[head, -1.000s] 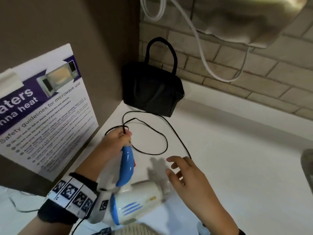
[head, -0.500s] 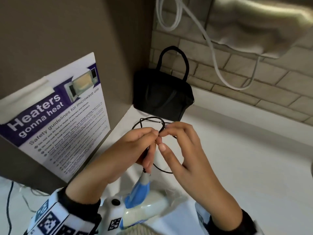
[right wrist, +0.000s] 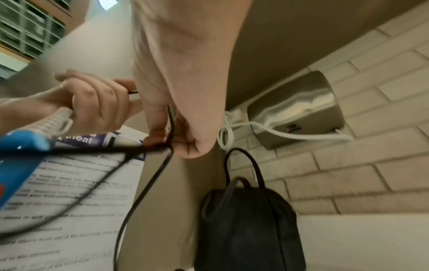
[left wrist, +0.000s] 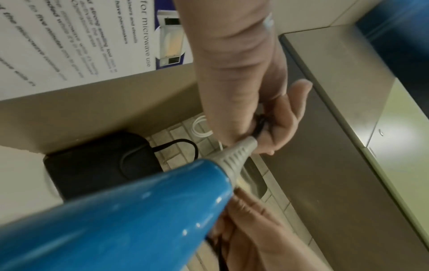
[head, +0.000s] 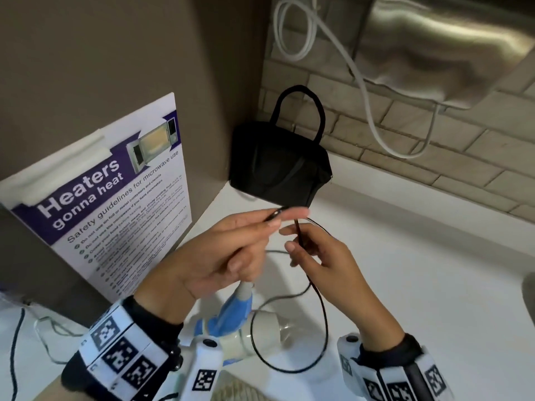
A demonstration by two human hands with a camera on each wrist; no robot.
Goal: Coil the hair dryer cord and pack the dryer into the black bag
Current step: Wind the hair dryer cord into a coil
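The white and blue hair dryer (head: 236, 309) hangs handle-up below my left hand (head: 272, 219), low over the white counter. That hand holds gathered loops of the black cord (head: 320, 328) just above the grey strain relief (left wrist: 236, 152). My right hand (head: 292, 241) pinches a strand of the cord close beside it, and a wide loop hangs down under both hands. The black bag (head: 278, 166) stands upright in the corner behind the hands, handles up; whether its top is open is not visible. In the right wrist view the cord (right wrist: 150, 183) runs from my right hand (right wrist: 181, 128) toward the blue handle (right wrist: 16, 165).
A microwave safety poster (head: 115, 212) leans on the brown wall at left. On the brick wall a steel appliance (head: 434, 47) trails a white cable (head: 376, 125). The white counter (head: 419, 270) stretches to the right. Thin wires (head: 17, 342) lie at lower left.
My right hand left the counter, met the left at the cord, and has now drawn slightly away with a strand. The cord rose off the counter into a hanging loop.
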